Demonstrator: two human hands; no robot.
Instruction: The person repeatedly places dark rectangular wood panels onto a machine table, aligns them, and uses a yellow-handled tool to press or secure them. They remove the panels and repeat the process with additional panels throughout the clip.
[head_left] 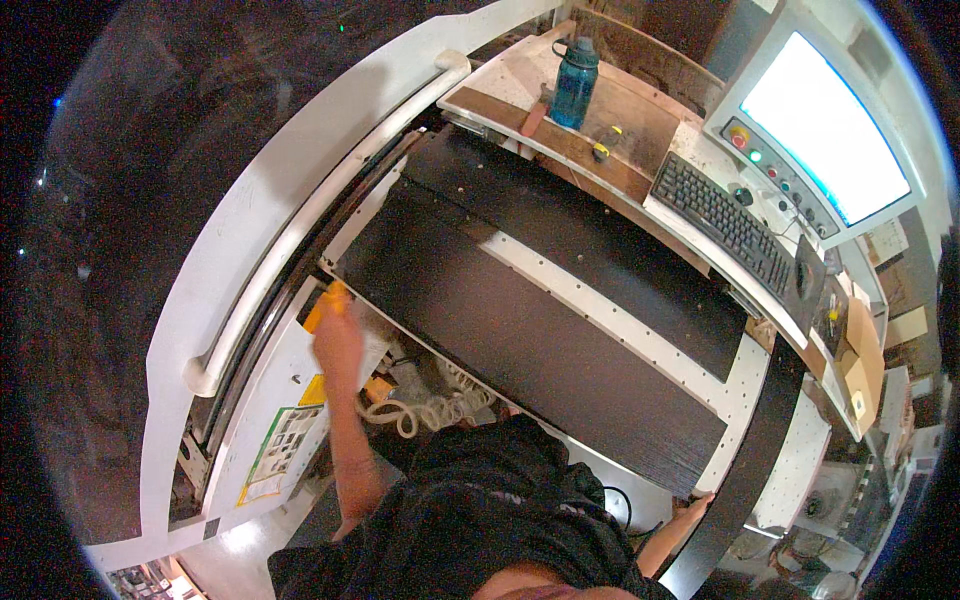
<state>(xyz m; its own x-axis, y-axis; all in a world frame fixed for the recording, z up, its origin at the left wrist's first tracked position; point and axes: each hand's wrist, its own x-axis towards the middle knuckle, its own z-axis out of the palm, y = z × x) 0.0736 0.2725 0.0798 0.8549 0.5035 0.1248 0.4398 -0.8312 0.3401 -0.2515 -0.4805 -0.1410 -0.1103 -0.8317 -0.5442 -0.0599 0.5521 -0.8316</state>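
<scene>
A long dark board [540, 340] lies lengthwise across the machine bed in front of me. At its left end my left hand [340, 345] is closed around a small yellow-orange thing [337, 297], blurred, so its kind does not show. That hand is just off the board's near left corner. My right hand [694, 510] rests at the near right corner, fingers stretched out against the edge of the board and bed. Beyond the board run a pale strip with holes [600, 310] and a second dark surface [590, 250].
A white rail [320, 225] borders the left side. Behind the bed, a ledge bears a blue bottle [574, 88], a keyboard [722, 222] and a mouse [808, 268], beside a lit monitor [825, 125]. A pale coiled hose [425, 412] hangs below the board's near edge.
</scene>
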